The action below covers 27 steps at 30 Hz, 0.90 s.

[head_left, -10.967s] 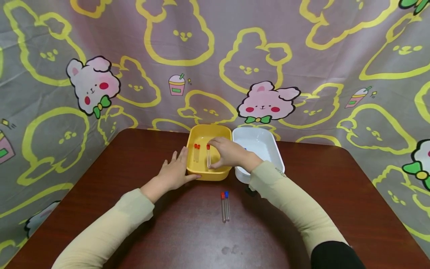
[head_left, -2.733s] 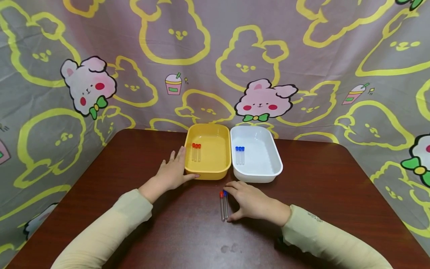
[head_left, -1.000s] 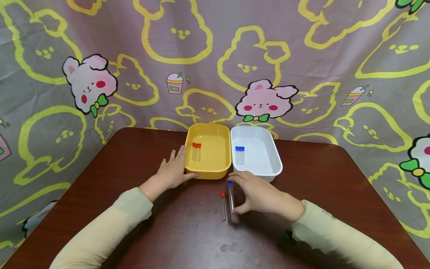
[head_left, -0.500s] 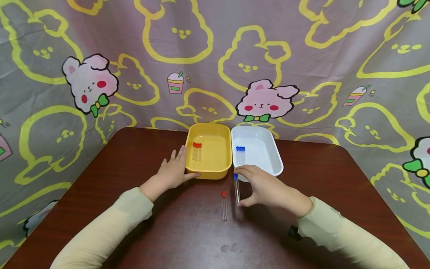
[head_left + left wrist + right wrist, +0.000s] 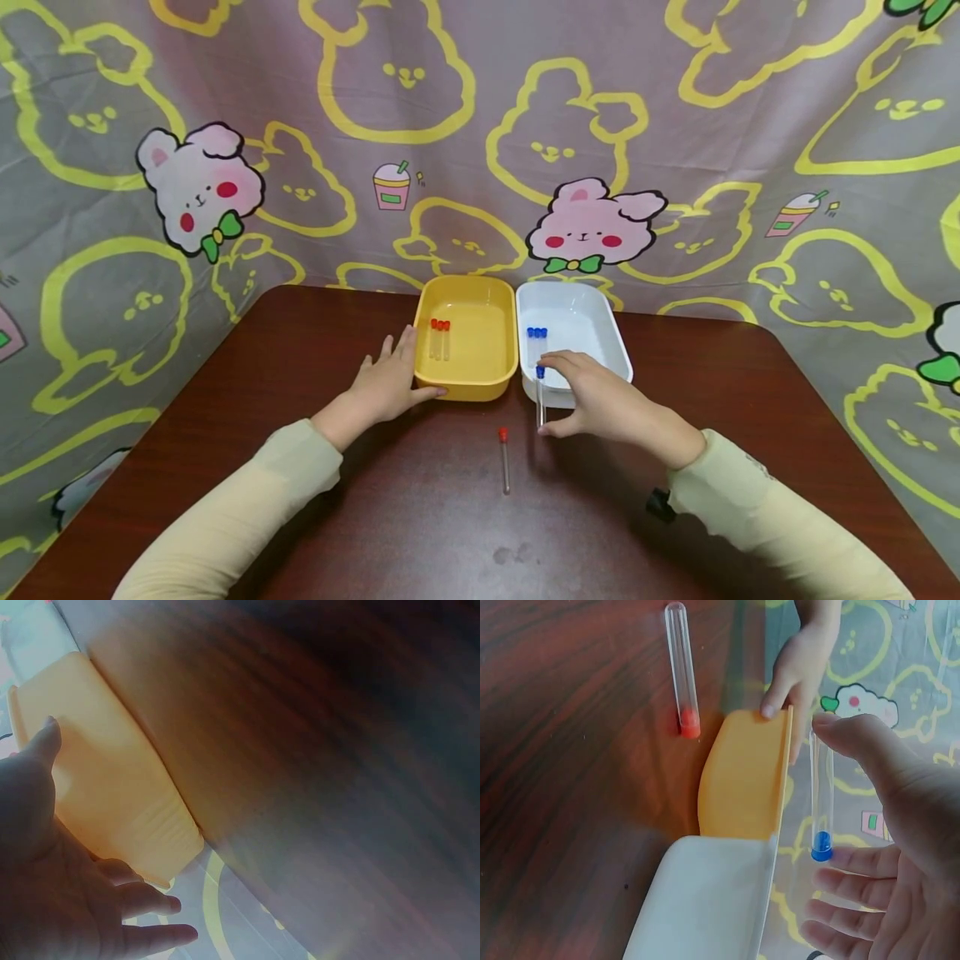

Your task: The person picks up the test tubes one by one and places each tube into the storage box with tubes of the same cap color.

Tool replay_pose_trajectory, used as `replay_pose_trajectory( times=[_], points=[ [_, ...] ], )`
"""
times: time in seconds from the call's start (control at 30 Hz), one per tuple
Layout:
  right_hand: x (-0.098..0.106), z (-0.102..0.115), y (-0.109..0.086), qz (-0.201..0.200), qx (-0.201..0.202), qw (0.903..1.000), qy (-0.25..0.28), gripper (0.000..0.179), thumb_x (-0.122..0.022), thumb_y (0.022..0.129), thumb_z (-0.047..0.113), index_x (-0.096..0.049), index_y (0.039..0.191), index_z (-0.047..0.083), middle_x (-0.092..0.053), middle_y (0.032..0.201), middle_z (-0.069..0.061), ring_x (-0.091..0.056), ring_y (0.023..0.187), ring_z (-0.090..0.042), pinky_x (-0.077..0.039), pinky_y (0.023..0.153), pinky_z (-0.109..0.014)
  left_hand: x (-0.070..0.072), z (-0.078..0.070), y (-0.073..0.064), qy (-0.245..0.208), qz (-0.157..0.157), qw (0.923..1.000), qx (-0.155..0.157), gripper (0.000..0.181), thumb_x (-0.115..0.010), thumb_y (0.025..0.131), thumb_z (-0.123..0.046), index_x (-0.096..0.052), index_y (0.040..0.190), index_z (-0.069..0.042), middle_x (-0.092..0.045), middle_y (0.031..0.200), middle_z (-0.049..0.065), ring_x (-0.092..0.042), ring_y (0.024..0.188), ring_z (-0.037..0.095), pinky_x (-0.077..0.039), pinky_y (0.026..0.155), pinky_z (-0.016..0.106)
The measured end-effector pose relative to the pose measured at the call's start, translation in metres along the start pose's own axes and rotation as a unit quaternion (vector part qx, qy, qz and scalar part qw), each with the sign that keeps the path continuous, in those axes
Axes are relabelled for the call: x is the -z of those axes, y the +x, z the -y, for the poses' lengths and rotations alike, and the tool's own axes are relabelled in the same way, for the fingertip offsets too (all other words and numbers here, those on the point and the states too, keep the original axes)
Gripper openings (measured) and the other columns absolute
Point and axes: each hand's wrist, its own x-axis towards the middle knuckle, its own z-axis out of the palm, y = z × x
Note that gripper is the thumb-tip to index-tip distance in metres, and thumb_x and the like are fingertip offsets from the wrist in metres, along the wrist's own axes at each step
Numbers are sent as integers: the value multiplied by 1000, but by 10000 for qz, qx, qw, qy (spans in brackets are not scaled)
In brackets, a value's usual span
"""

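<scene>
My right hand (image 5: 603,402) pinches a clear test tube with a blue cap (image 5: 541,398) between thumb and fingertips, thumb at its bottom end and a finger at the cap. It hangs at the near edge of the white tray (image 5: 621,367), above the table. My left hand (image 5: 382,386) rests against the near left corner of the yellow tray (image 5: 474,390), fingers straight along the wall. In the left wrist view the thumb (image 5: 46,742) touches that tray's side. A red-capped test tube (image 5: 505,462) lies on the table before the trays.
Three red-capped tubes (image 5: 440,342) lie in the yellow tray's left side. Three blue-capped tubes (image 5: 537,340) lie in the white tray, their lower ends partly hidden. The trays stand side by side on the brown table (image 5: 420,517), against a patterned curtain (image 5: 465,125).
A third red-capped tube now lies in the yellow tray. My right hand has picked the blue-capped tube off the table and carried it forward to the white tray. The left hand stays put.
</scene>
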Motion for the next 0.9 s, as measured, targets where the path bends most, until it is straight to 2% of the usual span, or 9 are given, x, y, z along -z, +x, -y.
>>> replay_pose_trajectory(
  times=[0.27, 0.5, 0.77, 0.9],
  points=[
    [2, -11, 3, -80, -162, 9998, -78, 83, -95, 71, 32, -57, 134, -8, -61, 132, -23, -56, 124, -40, -43, 108, -52, -1, 0, 0, -30, 0, 10000, 16, 115, -67, 93, -60, -1, 162, 4, -5, 169, 21, -12, 152, 48, -22, 114, 69],
    [4, -24, 7, -329, -335, 9989, -27, 83, -94, 72, 30, -55, 133, -9, -61, 130, -25, -58, 121, -41, -44, 106, -53, 0, -2, 0, -16, -1, 10000, 30, 116, -67, 93, -61, 0, 162, 4, -4, 169, 21, -12, 152, 48, -22, 114, 70],
    [9, -40, 16, -174, -451, 9988, 27, 83, -92, 75, 30, -53, 137, -9, -59, 133, -25, -57, 121, -39, -44, 106, -53, 0, -2, 0, -77, 11, 10000, 23, 115, -67, 93, -60, -1, 162, 4, -5, 169, 22, -11, 152, 49, -21, 113, 70],
    [13, -48, 24, -124, -688, 9975, 106, 85, -92, 75, 32, -52, 138, -9, -58, 134, -25, -56, 119, -37, -45, 106, -52, 0, -2, 0, -28, 20, 10000, 41, 117, -67, 93, -61, 0, 162, 3, -4, 169, 21, -11, 152, 48, -21, 114, 70]
  ],
)
